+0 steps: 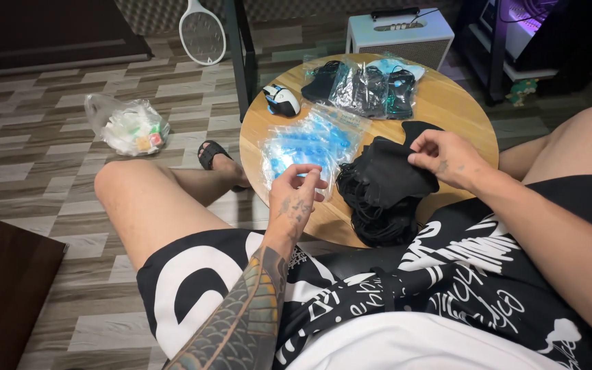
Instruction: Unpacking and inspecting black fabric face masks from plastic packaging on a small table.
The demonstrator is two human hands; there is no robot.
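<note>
A soft, light black mask (395, 175) was pinched at its top edge by the right hand (447, 159); the left hand (297, 195) fingers were loose, holding nothing visible.

The person wears black shorts (351, 294) printed with large white shapes and scribbled white lettering, a white top (412, 346) at the waist, and a black strapped sandal (212, 153). The left forearm (248, 315) carries a scale-pattern tattoo; small tattoos mark the left hand (297, 195) and right hand (447, 159).
</note>
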